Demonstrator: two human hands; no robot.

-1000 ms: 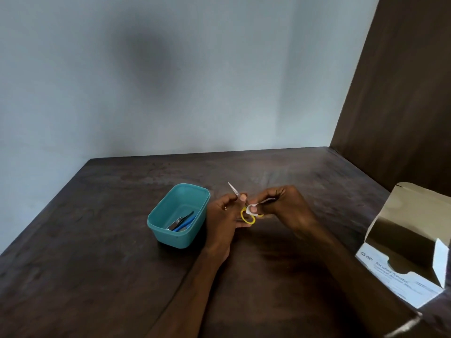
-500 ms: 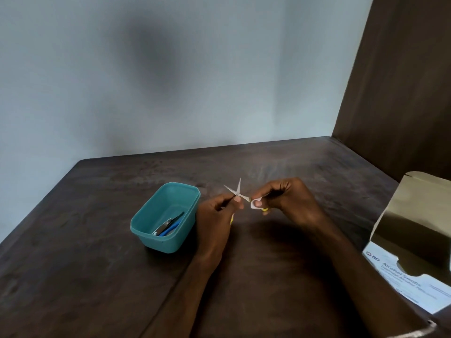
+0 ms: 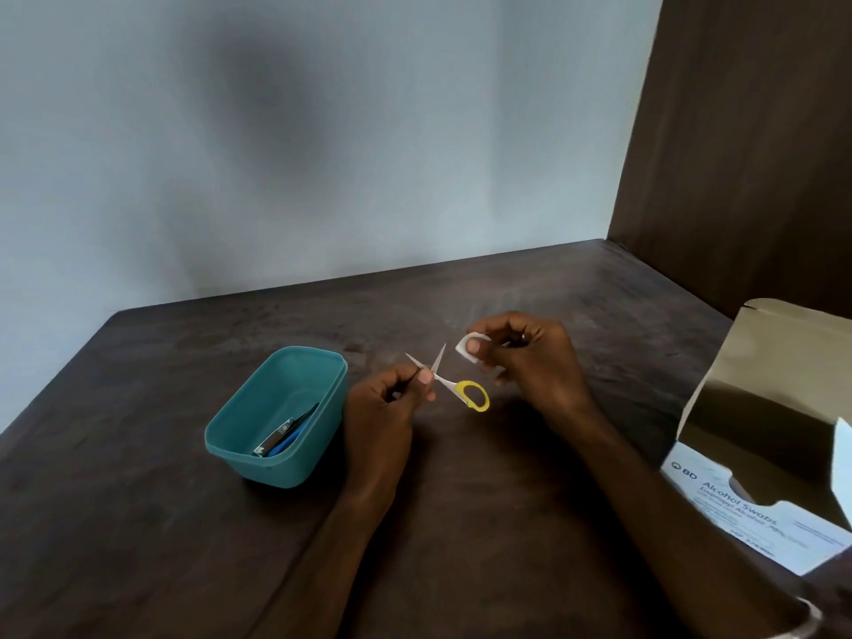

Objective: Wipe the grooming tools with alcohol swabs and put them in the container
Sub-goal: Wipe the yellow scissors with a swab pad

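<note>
Small scissors with yellow handles [image 3: 463, 392] are held by my left hand [image 3: 392, 398] above the table, blades spread open and pointing up-left. One yellow loop sticks out to the right; the other is hidden in the hand. My right hand [image 3: 530, 357] pinches a folded white alcohol swab [image 3: 468, 349] just right of the blade tips, apart from the scissors. To the left stands a teal container [image 3: 239, 447] with a nail clipper [image 3: 276, 438] and a blue tool [image 3: 290, 440] inside.
An open box of alcohol swabs [image 3: 756, 509] sits at the right edge of the dark wooden table [image 3: 138, 523]. A grey wall runs behind and a brown panel stands at the right.
The scissor blades have opened. My right hand has lifted the swab off the scissors, up and to the right, so one yellow loop now shows. The view has shifted slightly.
</note>
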